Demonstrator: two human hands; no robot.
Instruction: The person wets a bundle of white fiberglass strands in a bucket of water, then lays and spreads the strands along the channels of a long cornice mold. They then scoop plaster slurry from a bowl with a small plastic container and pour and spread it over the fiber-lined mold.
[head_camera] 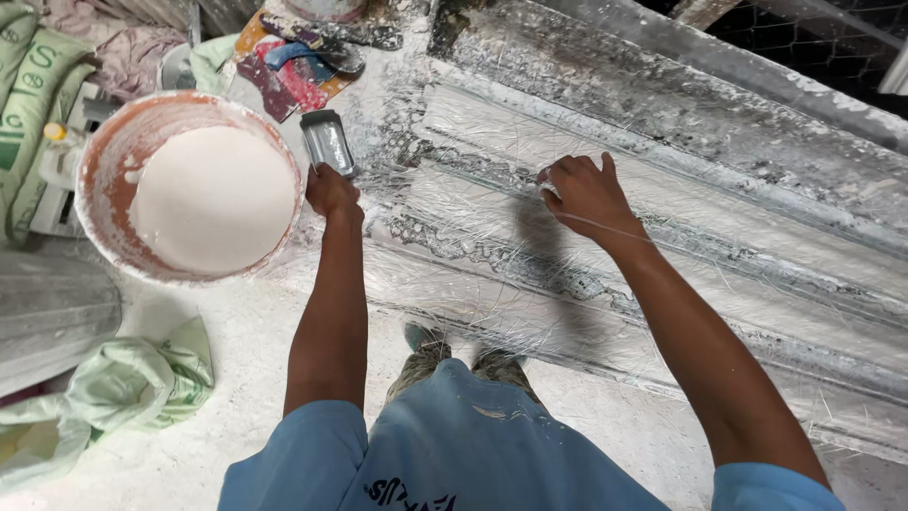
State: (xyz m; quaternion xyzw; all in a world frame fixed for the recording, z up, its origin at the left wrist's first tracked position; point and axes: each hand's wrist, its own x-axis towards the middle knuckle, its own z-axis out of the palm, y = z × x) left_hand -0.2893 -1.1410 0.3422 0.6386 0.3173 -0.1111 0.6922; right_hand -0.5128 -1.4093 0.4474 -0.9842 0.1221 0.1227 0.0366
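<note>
1. Fingers of your right hand [586, 194] are curled down onto the fibre strands [492, 203] spread over the long white mould [757, 227], pinching or pressing a small pale clump at the fingertips; which of the two, the view does not quite show.
2. Your left hand [331, 189] is closed around the handle of a small metal scoop [328, 142], which hangs between the bucket rim and the mould's near end.
3. Judging from this, you are at the laying-up step: fibre is being bedded into the grooved mould face while the scoop stands ready with plaster.
4. Your next move calls for the scoop to reach the white plaster [213, 199] in the orange bucket [99, 180] just to its left, while your right hand keeps the strands flat in the channel.
5. Count close in: one mould, one scoop, one bucket, two hands at work.
6. Count further out: one crumpled pale green bag [132, 383] on the dusty floor [236, 435] by your left side, one printed green-and-white sack [28, 85] at the far left edge, and a heap of stained rags [293, 66] beyond the bucket.
7. Your two shoes [463, 350] show below the mould's front edge.
</note>
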